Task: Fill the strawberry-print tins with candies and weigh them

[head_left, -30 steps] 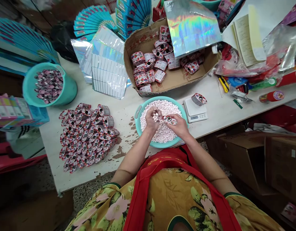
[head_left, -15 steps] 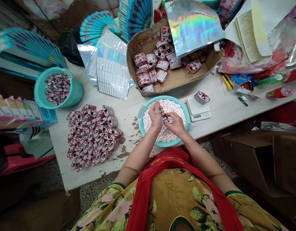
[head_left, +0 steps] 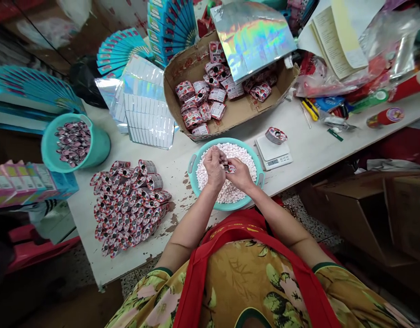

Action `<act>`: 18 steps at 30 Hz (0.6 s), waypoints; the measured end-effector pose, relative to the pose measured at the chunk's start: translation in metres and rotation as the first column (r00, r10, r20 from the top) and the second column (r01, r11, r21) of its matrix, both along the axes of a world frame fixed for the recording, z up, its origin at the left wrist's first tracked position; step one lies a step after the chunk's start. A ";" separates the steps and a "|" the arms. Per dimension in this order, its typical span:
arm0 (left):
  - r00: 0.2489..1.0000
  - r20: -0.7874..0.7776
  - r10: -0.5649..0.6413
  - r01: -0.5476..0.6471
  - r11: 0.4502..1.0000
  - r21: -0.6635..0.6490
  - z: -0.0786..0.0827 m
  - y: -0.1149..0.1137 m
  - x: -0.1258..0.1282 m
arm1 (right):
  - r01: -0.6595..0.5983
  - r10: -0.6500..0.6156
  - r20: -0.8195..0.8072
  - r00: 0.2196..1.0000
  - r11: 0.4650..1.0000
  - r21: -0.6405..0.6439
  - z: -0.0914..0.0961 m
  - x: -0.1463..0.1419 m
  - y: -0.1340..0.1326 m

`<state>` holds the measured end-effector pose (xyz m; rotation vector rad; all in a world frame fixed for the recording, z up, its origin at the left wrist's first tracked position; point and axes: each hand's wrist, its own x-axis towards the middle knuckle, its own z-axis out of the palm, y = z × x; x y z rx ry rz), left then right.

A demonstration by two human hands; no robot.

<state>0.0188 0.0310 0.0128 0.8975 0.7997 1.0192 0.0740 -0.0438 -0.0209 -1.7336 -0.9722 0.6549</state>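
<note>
Over a turquoise basin [head_left: 192, 182] of small white pellets [head_left: 230, 197], both my hands work close together. In my right hand [head_left: 241, 176] is a small printed carton [head_left: 232, 169], red and white, with a hole in its upper face. My left hand [head_left: 215, 169] is curled closed right beside that hole; what its fingers hold is hidden. A similar carton [head_left: 276, 135] rests on the white digital scale [head_left: 276, 157], to the right of the basin.
Many like cartons [head_left: 128, 205] stand grouped at the left. Behind the basin is a cardboard box [head_left: 244, 116] of more cartons, partly under a shiny sheet [head_left: 253, 38]. A turquoise bucket [head_left: 102, 146] holds small pink-and-silver pieces. Sticker sheets [head_left: 150, 120] lie beside the box.
The view has shifted, so the table things sit slightly further left. My hands keep nearly the same pose over the basin, the left still curled by the carton's hole.
</note>
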 end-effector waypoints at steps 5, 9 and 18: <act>1.000 0.021 0.007 -0.006 1.000 -0.028 0.006 -0.003 0.010 | -0.010 0.010 0.020 1.000 1.000 0.016 0.000 0.007 0.003; 0.995 0.068 -0.078 0.090 0.973 -0.212 0.022 0.008 0.008 | 0.005 -0.004 -0.026 1.000 0.998 0.056 0.002 0.015 -0.004; 0.829 -0.379 -0.411 0.347 0.910 -0.227 -0.021 0.030 0.012 | 0.299 -0.273 -0.271 0.923 0.953 0.059 -0.001 0.077 -0.107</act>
